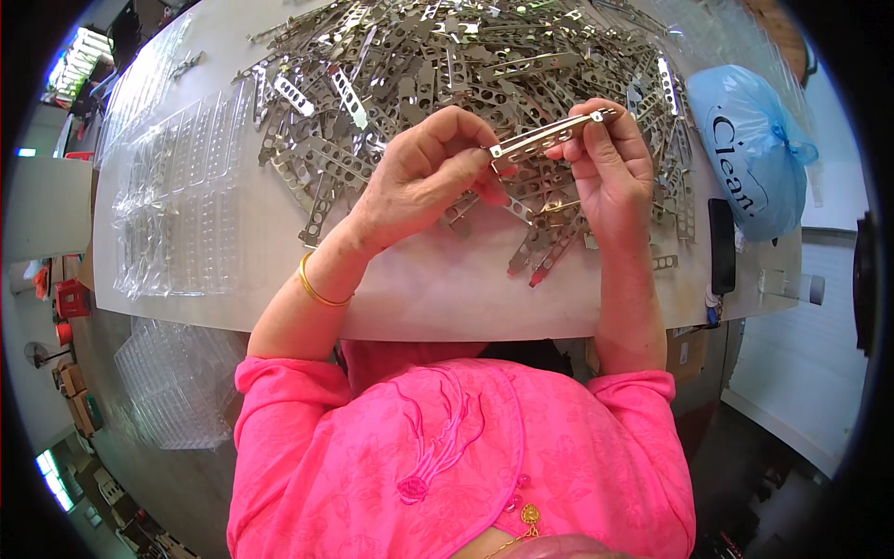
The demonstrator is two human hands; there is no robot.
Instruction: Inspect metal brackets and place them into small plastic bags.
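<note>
Between my two hands, above the table, is a flat metal strip (545, 140) with holes along it, tilted with its right end higher. My left hand (433, 168) pinches its left end between thumb and fingers. At the other end, the thumb and fingers of my right hand (610, 163) close on the strip. Whether it is one piece or a few stacked together, I cannot tell. Behind and beneath my hands lies a large heap of similar perforated metal strips (410, 74). A few strips with reddish ends (535, 270) lie at the heap's near edge.
Clear plastic trays (182, 196) are stacked on the table's left, with more trays (177, 382) below its edge. To the right sit a tied blue plastic bag (750, 140) and a dark oblong object (722, 247). The pale tabletop (447, 307) curves along my front.
</note>
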